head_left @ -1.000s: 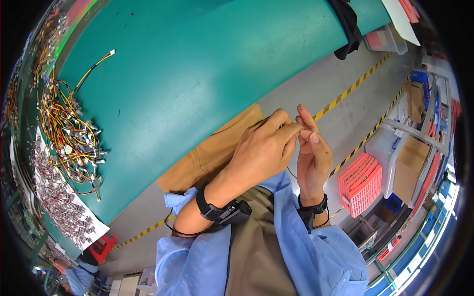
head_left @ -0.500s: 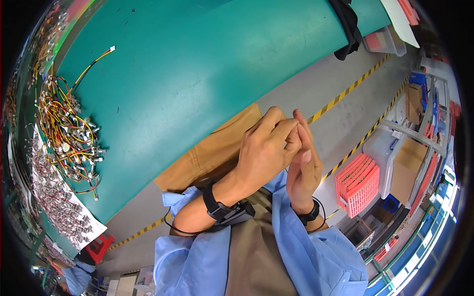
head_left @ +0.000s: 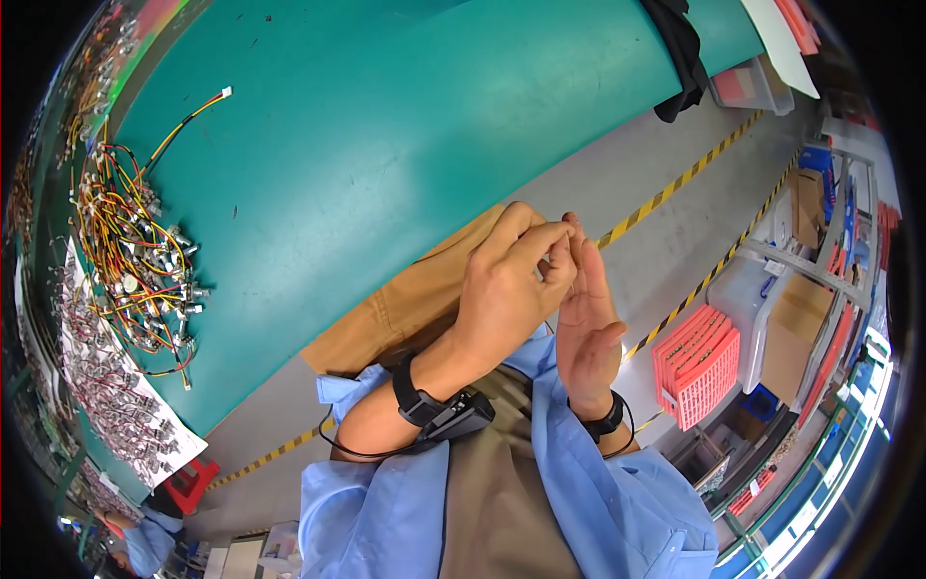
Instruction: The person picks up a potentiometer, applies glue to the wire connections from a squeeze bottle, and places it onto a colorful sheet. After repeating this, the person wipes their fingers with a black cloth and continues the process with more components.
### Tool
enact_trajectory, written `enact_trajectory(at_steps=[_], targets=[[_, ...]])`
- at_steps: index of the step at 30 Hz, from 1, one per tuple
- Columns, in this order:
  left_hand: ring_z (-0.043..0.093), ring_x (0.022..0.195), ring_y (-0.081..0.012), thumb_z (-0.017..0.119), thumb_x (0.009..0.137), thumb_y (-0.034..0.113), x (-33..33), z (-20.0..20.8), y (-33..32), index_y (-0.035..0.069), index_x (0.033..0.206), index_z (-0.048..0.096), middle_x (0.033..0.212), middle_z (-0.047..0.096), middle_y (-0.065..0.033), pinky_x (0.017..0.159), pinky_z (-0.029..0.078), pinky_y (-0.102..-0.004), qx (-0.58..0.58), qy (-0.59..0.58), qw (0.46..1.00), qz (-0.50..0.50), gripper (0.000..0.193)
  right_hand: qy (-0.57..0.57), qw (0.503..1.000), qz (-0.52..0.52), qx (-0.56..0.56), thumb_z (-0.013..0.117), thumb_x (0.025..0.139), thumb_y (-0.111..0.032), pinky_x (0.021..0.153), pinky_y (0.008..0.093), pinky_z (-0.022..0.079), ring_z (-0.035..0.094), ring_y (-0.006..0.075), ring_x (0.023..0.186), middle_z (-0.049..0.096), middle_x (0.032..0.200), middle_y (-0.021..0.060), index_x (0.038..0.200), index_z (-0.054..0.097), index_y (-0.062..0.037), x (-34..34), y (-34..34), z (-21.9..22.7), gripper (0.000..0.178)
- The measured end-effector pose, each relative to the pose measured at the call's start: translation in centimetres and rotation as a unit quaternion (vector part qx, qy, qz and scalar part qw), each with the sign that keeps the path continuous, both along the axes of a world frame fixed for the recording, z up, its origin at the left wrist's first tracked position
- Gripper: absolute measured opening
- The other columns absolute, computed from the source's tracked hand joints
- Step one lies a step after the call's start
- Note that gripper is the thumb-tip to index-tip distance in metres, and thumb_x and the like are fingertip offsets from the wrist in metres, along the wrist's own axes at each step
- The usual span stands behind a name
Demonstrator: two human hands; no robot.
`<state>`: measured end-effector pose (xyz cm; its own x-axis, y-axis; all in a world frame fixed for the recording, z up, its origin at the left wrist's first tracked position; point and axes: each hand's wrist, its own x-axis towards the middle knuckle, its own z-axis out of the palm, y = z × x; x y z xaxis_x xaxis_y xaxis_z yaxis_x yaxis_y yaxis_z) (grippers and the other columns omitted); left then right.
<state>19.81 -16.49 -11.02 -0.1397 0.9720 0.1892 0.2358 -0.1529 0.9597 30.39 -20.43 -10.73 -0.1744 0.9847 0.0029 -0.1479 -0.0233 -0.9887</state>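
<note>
Both my hands meet in front of my body, above my lap and just off the table's near edge. My left hand [head_left: 506, 285] has its fingers curled in a pinch, touching the fingertips of my other hand. Anything between the pinching fingertips is hidden or too small to make out. My right hand [head_left: 590, 333] shows its palm, with the fingers stretched upward and the thumb apart. A tangle of wire harnesses [head_left: 130, 261] in red, yellow and black, with metal parts and white connectors, lies on the green table [head_left: 367, 174] at left.
Many small wired parts cover a white sheet [head_left: 178, 439] at the lower left. A black cloth [head_left: 683, 58] hangs over the table's far right edge. Red slotted trays [head_left: 696, 367] and a clear bin stand at right. Another person [head_left: 149, 545] is at the lower left.
My right hand has opened out, its thumb moving away and more palm showing. My left hand has shifted slightly, still pinched at the right fingertips.
</note>
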Motion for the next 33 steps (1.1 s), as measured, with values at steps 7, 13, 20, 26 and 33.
enact_trajectory(at_steps=[7,13,20,26,33], targets=[[0.052,0.054,-0.0103,0.059,0.075,-0.004,0.3,-0.5,-0.2,-0.004,0.078,0.06,0.072,0.051,-0.0057,0.045,0.041,-0.0233,-0.143,-0.245,0.958,-0.043,0.003,0.351,0.924,-0.015,-0.149,0.024,0.088,-0.059,0.108,0.0403,0.015,0.018,0.0284,0.132,0.018,0.143,0.0189,0.13,0.04,-0.0055,1.0,0.7,-0.1,0.069],[0.048,0.052,-0.0094,0.06,0.075,-0.003,0.1,-0.8,-0.1,-0.004,0.076,0.059,0.069,0.05,-0.0049,0.045,0.039,-0.0231,-0.213,-0.245,0.944,-0.054,0.001,0.446,0.863,-0.079,-0.224,0.031,0.089,-0.054,0.105,0.0407,0.02,0.026,0.027,0.128,0.026,0.14,0.0174,0.12,0.051,-0.0048,1.4,1.2,0.3,0.061],[0.045,0.052,-0.0107,0.059,0.076,-0.002,-0.5,-1.3,0.3,-0.003,0.077,0.06,0.067,0.048,-0.0037,0.046,0.038,-0.0245,-0.203,-0.212,0.954,-0.064,0.002,0.5,0.814,-0.115,-0.273,0.039,0.089,-0.046,0.091,0.0372,0.036,0.046,0.0242,0.111,0.044,0.13,0.0122,0.114,0.055,-0.0029,2.1,1.1,-0.7,0.052],[0.049,0.06,-0.0088,0.056,0.08,-0.003,0.1,-1.8,-0.1,-0.001,0.097,0.059,0.076,0.058,-0.0036,0.054,0.041,-0.0212,-0.163,-0.191,0.966,-0.063,0.017,0.481,0.816,-0.149,-0.284,0.04,0.09,-0.041,0.083,0.0346,0.041,0.052,0.0222,0.1,0.052,0.122,0.011,0.114,0.053,-0.0014,2.3,0.9,-1.3,0.048],[0.056,0.071,-0.0088,0.056,0.079,-0.004,-1.3,-2.1,0.2,-0.003,0.109,0.054,0.086,0.061,-0.0088,0.061,0.046,-0.021,-0.32,-0.378,0.86,-0.119,0.03,0.434,0.845,-0.17,-0.263,0.039,0.091,-0.035,0.083,0.034,0.041,0.053,0.0209,0.1,0.052,0.121,0.0123,0.118,0.05,-0.0017,1.9,0.5,-1.2,0.044]])
